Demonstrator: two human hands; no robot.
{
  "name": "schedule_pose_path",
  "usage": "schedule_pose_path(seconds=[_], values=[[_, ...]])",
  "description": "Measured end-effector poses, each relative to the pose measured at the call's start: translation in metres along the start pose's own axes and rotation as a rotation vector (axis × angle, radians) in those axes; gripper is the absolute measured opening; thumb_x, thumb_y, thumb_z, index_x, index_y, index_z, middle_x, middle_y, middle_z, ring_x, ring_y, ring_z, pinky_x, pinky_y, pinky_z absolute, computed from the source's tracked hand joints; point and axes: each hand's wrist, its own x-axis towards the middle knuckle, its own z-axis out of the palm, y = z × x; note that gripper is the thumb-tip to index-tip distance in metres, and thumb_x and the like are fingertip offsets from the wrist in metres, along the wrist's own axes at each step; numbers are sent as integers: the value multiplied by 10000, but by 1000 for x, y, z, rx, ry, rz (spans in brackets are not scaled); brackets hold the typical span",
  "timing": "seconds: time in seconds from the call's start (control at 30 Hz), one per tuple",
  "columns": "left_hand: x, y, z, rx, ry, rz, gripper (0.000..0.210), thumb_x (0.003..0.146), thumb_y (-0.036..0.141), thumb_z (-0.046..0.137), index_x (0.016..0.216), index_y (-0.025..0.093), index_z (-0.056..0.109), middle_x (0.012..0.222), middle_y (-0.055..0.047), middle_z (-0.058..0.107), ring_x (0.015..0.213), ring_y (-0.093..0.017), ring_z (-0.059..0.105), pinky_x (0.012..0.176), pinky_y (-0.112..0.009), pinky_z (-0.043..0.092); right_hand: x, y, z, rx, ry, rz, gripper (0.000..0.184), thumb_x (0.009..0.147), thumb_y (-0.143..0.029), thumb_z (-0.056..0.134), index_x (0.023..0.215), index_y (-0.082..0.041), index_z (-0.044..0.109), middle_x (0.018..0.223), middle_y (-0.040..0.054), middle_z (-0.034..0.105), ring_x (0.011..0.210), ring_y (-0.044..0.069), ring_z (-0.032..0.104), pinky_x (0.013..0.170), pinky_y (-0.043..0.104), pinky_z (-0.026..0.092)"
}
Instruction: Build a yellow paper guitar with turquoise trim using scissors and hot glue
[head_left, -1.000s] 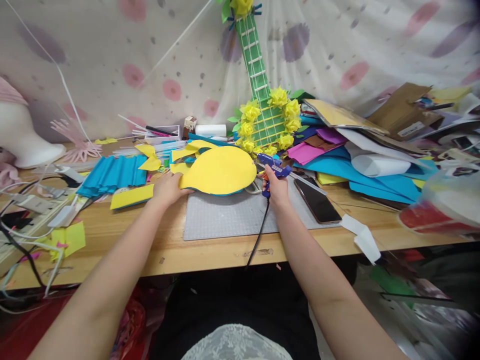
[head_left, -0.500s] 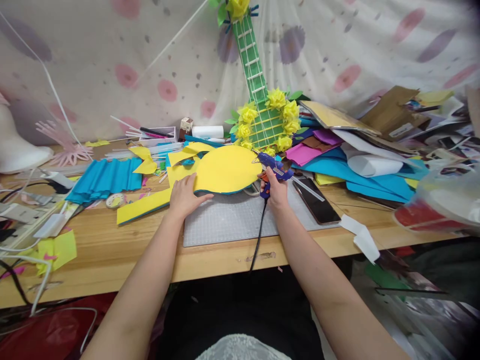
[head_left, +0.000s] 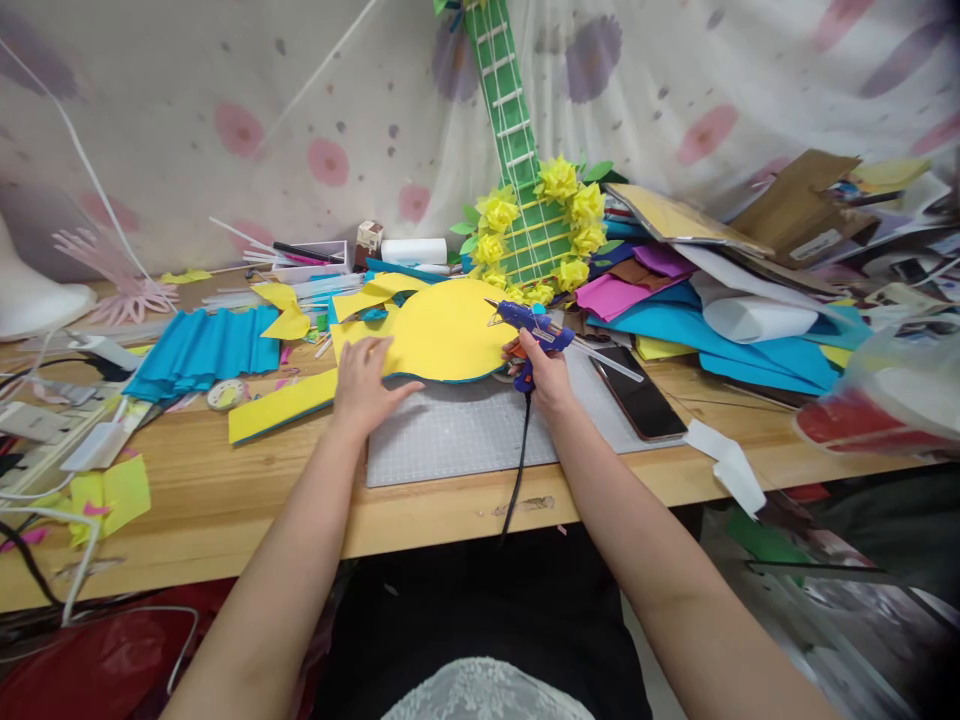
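Note:
A blue hot glue gun (head_left: 536,328) is gripped in my right hand (head_left: 545,372), its nozzle pointing left over the right part of a yellow guitar-body-shaped sheet (head_left: 450,330). A clear glue stick pokes out of the gun's back, and a black cord hangs down from its handle. My left hand (head_left: 367,385), fingers spread, is at the sheet's lower left edge; whether it touches is hard to tell. Blue shows along the sheet's lower rim. Beneath lies a grey cutting mat (head_left: 450,445). A yellow strip (head_left: 281,405) with a blue underside lies left of my left hand.
Behind stands a green guitar (head_left: 517,150) ringed with yellow paper flowers. Stacked coloured sheets (head_left: 675,310) fill the right, near a black phone (head_left: 641,395) and a plastic cup (head_left: 877,400). Pleated blue paper (head_left: 206,350) and a power strip (head_left: 52,440) with cables lie left.
The glue gun in my right hand has shifted slightly left, further over the yellow sheet. My left hand's fingers have lifted and spread a little. The camera view has tilted slightly.

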Motion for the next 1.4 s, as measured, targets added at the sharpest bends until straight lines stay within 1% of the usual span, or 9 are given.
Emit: schedule_pose_path(seconds=[0.1,0.23,0.37,0.63,0.77,0.87,1.0,1.17,1.4], values=[[1,18,16,-60,-31,170,630,758,531,590,1282,203,463,1309,-128,478,1285,-290,367,1120,-483,185,1,2,-1,-13,0,2,380,616,-522,698,689,-160,606,699,36,652,626,128,628,414,181,440],[4,22,31,-166,73,232,546,784,477,589,1241,192,498,1237,-129,544,1197,-264,470,1085,-458,283,3,4,-2,-21,-8,17,407,615,-542,691,718,-160,596,699,26,653,607,116,623,423,185,444],[3,14,36,-245,177,187,558,762,490,610,1223,190,515,1172,-127,582,1118,-266,528,966,-414,424,2,5,-1,-5,-32,7,413,609,-537,703,726,-157,587,696,16,650,597,112,624,411,184,428],[1,15,35,-302,242,168,340,803,393,593,1078,193,595,1088,-87,637,1038,-216,581,901,-333,452,-4,-2,3,-45,-25,27,415,597,-537,707,698,-154,584,682,23,649,576,105,614,401,174,424],[2,12,35,-288,319,83,173,808,266,552,958,194,602,980,-59,661,942,-192,605,828,-298,451,-5,-2,4,-68,-21,20,428,586,-546,711,692,-150,587,679,26,644,569,100,601,396,168,412],[4,8,34,-266,378,-67,47,785,237,534,789,198,560,847,-42,637,837,-181,595,736,-279,435,-5,-4,4,-119,-36,35,425,605,-552,700,699,-153,587,691,29,647,522,87,568,373,171,392],[6,5,31,-261,400,-291,186,761,264,534,632,214,409,686,-11,530,689,-167,532,617,-271,378,-1,-20,9,-329,-170,101,350,687,-492,668,676,-152,588,698,43,654,455,67,522,354,174,374],[7,5,30,-312,411,-316,225,743,259,535,619,223,351,674,-6,490,687,-169,505,625,-277,364,15,-50,37,-717,-431,84,280,756,-432,631,721,-155,611,701,47,663,497,84,565,379,169,404],[8,-3,30,-373,437,-406,211,752,279,529,622,224,372,668,-5,478,679,-169,492,665,-288,390,44,-55,86,-1112,-529,67,387,773,-516,575,672,-145,613,691,67,666,455,91,536,365,195,397]])
